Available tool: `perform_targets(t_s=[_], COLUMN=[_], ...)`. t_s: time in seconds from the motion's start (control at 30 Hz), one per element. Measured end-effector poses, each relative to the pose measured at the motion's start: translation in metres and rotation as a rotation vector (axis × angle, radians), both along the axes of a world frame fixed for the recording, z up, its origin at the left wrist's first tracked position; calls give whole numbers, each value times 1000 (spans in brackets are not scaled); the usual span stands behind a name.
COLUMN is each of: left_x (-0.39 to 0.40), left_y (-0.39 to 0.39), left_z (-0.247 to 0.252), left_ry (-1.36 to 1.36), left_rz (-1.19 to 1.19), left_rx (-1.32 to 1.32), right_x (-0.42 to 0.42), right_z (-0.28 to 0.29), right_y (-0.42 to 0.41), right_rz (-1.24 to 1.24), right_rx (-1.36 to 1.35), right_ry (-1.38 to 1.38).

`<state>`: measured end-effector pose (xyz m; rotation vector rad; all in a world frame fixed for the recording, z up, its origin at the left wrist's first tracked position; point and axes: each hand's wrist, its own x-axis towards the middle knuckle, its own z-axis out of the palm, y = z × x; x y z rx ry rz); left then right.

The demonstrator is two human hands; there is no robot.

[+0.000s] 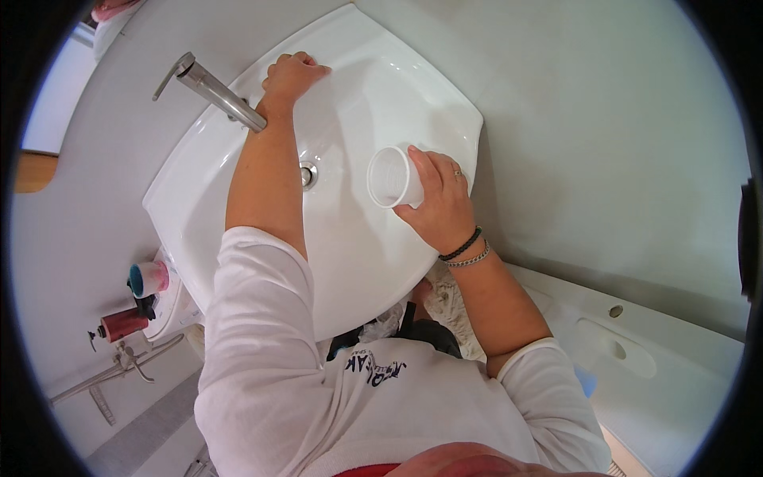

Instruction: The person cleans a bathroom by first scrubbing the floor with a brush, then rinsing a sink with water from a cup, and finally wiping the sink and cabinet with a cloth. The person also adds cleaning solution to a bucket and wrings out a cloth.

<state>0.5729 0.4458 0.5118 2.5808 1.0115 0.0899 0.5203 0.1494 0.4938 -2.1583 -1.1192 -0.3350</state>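
Note:
A white plastic cup [393, 177] is held in my right hand [441, 194] over the right side of the white washbasin [351, 262]. Its mouth tilts to the left and up, and no contents show inside. My left hand [292, 76] rests at the basin's far left edge with its fingers curled; the palm side is hidden, so whether it holds anything does not show. The left forearm passes beside the spout of the brushed metal faucet [220, 92] and covers part of the basin. Between the arms lies the metal drain plug [307, 176].
Left of the basin, a white and pink cup [150, 278] with a teal inside stands near a red pump bottle [123, 325]. A wall-mounted mixer tap [128, 361] is below them. At the right is a white fixture [667, 381] with an oval recess. Clear plastic [381, 324] shows under the basin's front edge.

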Motion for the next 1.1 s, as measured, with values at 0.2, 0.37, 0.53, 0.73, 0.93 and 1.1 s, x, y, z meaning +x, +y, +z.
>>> perform_targets(t_s=[0.2,0.37,0.53,0.73,0.93,1.1], left_x=[3,3,2,3,4,3], left_y=[6,-2,-6,-9,-13,-10], left_z=[-4,1,1,6,10,7], left_ry=[-29,-9,-17,22,47,22], left_rz=[-3,7,28,42,64,74], left_rx=[-15,10,36,31,18,18], right_x=[1,1,2,1,0,0], right_z=[-3,-3,-4,-2,-1,-1], right_y=[0,1,-1,-1,-2,-2], right_rz=[-8,-33,-20,-23,-16,-15], right_rx=[32,23,36,29,26,32], right_ry=[-6,-25,-14,-28,44,42])
